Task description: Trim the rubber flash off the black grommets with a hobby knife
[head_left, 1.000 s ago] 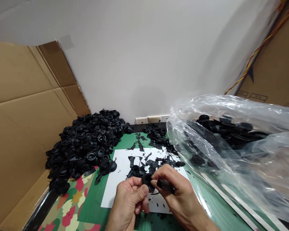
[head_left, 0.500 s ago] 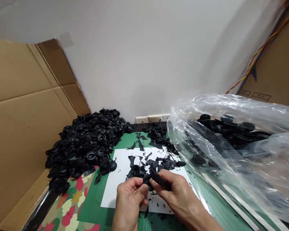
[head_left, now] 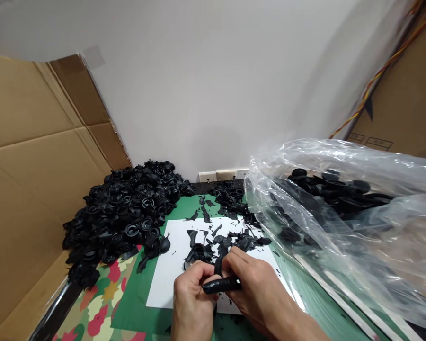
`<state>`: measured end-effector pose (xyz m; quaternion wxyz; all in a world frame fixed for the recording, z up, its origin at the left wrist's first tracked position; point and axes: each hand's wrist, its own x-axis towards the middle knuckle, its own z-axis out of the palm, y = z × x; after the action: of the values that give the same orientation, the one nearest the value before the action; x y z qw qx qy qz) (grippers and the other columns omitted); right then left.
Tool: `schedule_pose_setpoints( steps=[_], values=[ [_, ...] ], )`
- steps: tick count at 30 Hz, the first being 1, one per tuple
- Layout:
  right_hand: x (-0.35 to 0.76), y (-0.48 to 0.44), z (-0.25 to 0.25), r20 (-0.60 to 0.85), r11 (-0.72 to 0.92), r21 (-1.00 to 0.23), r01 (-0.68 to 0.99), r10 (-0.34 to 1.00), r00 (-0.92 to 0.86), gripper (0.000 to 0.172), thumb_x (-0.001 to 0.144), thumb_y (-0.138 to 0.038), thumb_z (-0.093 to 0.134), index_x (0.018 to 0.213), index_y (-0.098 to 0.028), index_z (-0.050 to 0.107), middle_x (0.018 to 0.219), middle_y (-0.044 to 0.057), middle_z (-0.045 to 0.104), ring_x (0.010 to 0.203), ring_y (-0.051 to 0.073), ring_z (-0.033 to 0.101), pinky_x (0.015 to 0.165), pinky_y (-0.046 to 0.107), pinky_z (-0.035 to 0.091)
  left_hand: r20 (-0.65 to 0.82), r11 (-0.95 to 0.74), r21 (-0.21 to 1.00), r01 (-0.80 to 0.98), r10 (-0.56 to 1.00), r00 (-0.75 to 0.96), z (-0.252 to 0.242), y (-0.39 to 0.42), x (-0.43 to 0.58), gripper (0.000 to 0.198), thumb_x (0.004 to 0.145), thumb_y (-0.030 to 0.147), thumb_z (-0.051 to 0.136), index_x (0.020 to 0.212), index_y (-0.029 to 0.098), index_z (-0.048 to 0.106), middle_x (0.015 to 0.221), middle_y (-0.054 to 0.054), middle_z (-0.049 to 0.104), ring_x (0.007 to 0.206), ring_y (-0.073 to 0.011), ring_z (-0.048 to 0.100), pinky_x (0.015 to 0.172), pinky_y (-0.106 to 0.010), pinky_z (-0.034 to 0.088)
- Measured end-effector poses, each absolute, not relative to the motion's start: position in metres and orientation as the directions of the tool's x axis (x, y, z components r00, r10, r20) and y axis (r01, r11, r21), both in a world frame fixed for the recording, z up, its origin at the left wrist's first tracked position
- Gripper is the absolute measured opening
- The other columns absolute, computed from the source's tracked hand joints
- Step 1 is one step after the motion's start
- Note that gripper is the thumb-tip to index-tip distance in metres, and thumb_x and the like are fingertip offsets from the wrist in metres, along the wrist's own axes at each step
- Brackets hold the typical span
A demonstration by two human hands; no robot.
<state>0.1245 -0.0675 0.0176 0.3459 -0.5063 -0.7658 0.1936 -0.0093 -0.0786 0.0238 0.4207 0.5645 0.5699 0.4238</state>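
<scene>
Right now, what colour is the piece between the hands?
The piece is black; see the head view.

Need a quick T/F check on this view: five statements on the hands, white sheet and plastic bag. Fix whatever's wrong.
1. Black scraps lie on the white sheet. True.
2. The clear plastic bag has black parts in it. True.
3. The clear plastic bag is left of the white sheet in the picture. False: it is to the right.
4. The left hand and right hand are close together. True.
5. The right hand is inside the clear plastic bag. False: it is outside, holding a black piece.
</scene>
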Motion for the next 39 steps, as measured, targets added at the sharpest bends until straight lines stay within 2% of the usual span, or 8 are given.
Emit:
schedule_pose_setpoints(
  steps=[4, 7, 10, 14, 17, 21, 28, 39],
  values=[
    [0.121, -0.070, 0.014, 0.291, 0.315, -0.757, 0.573, 0.947, -0.135, 0.007, 0.064, -0.014, 0.044, 0.061, -0.020, 0.043, 0.061, 0.001, 0.050, 0.049, 0.014, 0.044, 0.047, 0.023, 0.029, -0.113, 0.114, 0.979, 0.170, 0.993, -0.015, 0.024, -0.074, -0.007, 0.010, 0.060, 0.013, 0.053, 0.052, 0.017, 0.057, 0.046, 0.004, 0.047, 0.047, -0.0121, 0.040, 0.045, -0.022, 0.030],
    [0.122, -0.069, 0.015, 0.094, 0.103, -0.922, 0.374, 0.995, -0.043, 0.009, 0.065, -0.020, 0.043, 0.058, -0.022, 0.037, 0.055, -0.003, 0.043, 0.052, 0.013, 0.040, 0.048, 0.023, 0.031, -0.182, 0.183, 0.982, 0.052, 0.983, -0.028, 0.024, -0.072, -0.006, 0.014, 0.064, 0.025, 0.062, 0.055, 0.015, 0.060, 0.042, 0.003, 0.048, 0.043, -0.0109, 0.041, 0.046, -0.022, 0.031],
    [0.126, -0.066, 0.015, -0.031, -0.015, -0.981, 0.192, 0.996, -0.082, 0.018, 0.072, -0.030, 0.044, 0.057, -0.021, 0.040, 0.054, -0.005, 0.037, 0.053, 0.012, 0.035, 0.049, 0.023, 0.031, -0.206, 0.206, 0.979, -0.009, 0.978, -0.040, 0.022, -0.072, -0.007, 0.021, 0.068, 0.031, 0.065, 0.057, 0.014, 0.062, 0.040, 0.002, 0.050, 0.043, -0.0101, 0.042, 0.047, -0.021, 0.032],
    [0.129, -0.063, 0.016, -0.039, -0.021, -0.993, 0.116, 0.987, -0.154, 0.026, 0.076, -0.039, 0.047, 0.061, -0.018, 0.048, 0.056, -0.005, 0.039, 0.054, 0.011, 0.035, 0.050, 0.023, 0.031, -0.235, 0.231, 0.968, -0.095, 0.971, -0.039, 0.017, -0.071, -0.011, 0.023, 0.067, 0.034, 0.069, 0.058, 0.013, 0.064, 0.039, 0.002, 0.051, 0.041, -0.0082, 0.040, 0.046, -0.019, 0.031],
    [0.129, -0.064, 0.019, -0.049, -0.026, -0.987, 0.157, 0.989, -0.142, 0.028, 0.075, -0.041, 0.048, 0.058, -0.019, 0.047, 0.055, -0.005, 0.039, 0.053, 0.012, 0.035, 0.048, 0.023, 0.030, -0.230, 0.224, 0.968, -0.113, 0.972, -0.043, 0.014, -0.070, -0.013, 0.023, 0.067, 0.035, 0.070, 0.059, 0.014, 0.065, 0.039, 0.002, 0.052, 0.041, -0.0076, 0.039, 0.045, -0.019, 0.032],
    [0.128, -0.067, 0.024, 0.021, 0.051, -0.936, 0.348, 0.996, -0.091, 0.025, 0.073, -0.034, 0.046, 0.052, -0.021, 0.041, 0.052, -0.004, 0.039, 0.051, 0.013, 0.037, 0.047, 0.023, 0.029, -0.213, 0.207, 0.973, -0.107, 0.976, -0.051, 0.016, -0.070, -0.013, 0.022, 0.064, 0.034, 0.072, 0.058, 0.014, 0.066, 0.042, 0.003, 0.051, 0.044, -0.0083, 0.041, 0.045, -0.019, 0.033],
    [0.121, -0.066, 0.023, 0.036, 0.065, -0.807, 0.587, 0.997, -0.061, 0.014, 0.072, -0.016, 0.046, 0.060, -0.019, 0.052, 0.056, 0.001, 0.053, 0.053, 0.016, 0.047, 0.050, 0.024, 0.032, -0.104, 0.109, 0.993, 0.051, 0.990, -0.092, 0.012, -0.072, -0.012, 0.019, 0.066, 0.028, 0.067, 0.053, 0.016, 0.061, 0.045, 0.004, 0.048, 0.047, -0.0107, 0.042, 0.045, -0.020, 0.032],
    [0.122, -0.064, 0.027, 0.233, 0.314, -0.747, 0.586, 0.949, -0.212, 0.015, 0.057, -0.005, 0.046, 0.061, -0.019, 0.050, 0.058, -0.002, 0.052, 0.051, 0.013, 0.045, 0.048, 0.021, 0.029, 0.062, -0.084, 0.988, 0.126, 0.984, 0.167, 0.026, -0.069, -0.021, 0.012, 0.074, 0.021, 0.060, 0.065, 0.015, 0.064, 0.064, 0.000, 0.052, 0.062, -0.0143, 0.044, 0.056, -0.023, 0.035]
  ],
)
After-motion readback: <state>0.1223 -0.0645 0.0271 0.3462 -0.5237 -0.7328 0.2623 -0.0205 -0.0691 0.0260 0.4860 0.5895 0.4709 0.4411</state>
